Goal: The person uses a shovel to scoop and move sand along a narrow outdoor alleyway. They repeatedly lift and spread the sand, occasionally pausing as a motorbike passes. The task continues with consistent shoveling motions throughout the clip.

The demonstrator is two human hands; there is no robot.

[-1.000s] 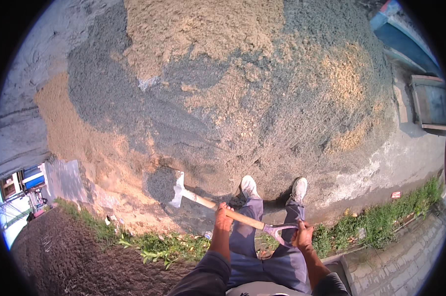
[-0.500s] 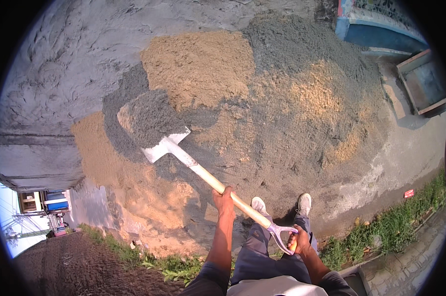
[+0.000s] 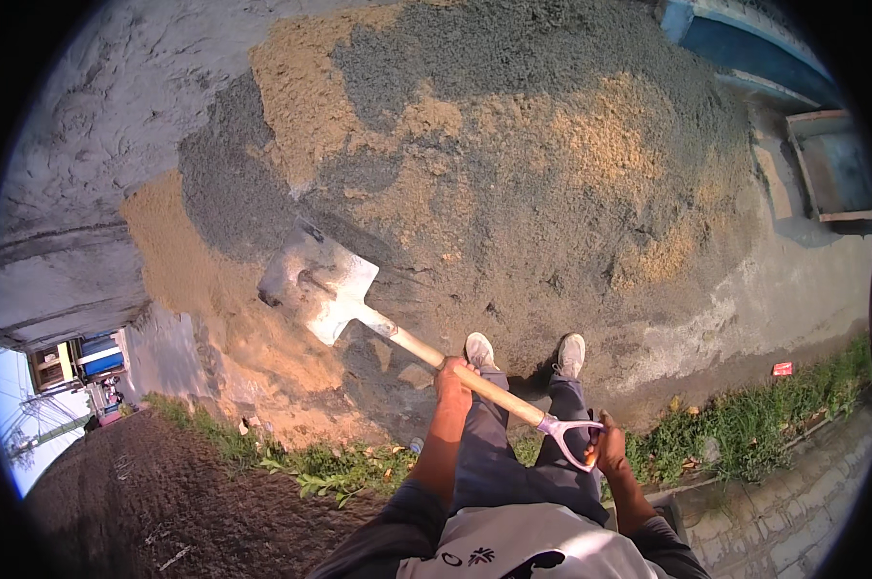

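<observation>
My left hand (image 3: 453, 381) is closed round the wooden shaft of a shovel (image 3: 489, 391). My right hand (image 3: 602, 444) grips the D-shaped handle at its end. The metal blade (image 3: 325, 280) points up and left over a spread of grey and tan sand mix (image 3: 504, 174), with only dark smears on it. My two shoes (image 3: 569, 355) stand apart at the near edge of the mix, on the ground below the shaft.
A rough grey concrete surface (image 3: 98, 145) lies at the upper left. A blue structure (image 3: 754, 53) and a box trough (image 3: 831, 169) are at the upper right. A weedy strip (image 3: 735, 434) runs behind my feet, beside paving (image 3: 793, 502) and dark rough ground (image 3: 156, 492).
The shovel rose from low at the left with a load of grey mix half a second ago. The blade is now bare of that load and slightly nearer me. Both hands kept their hold.
</observation>
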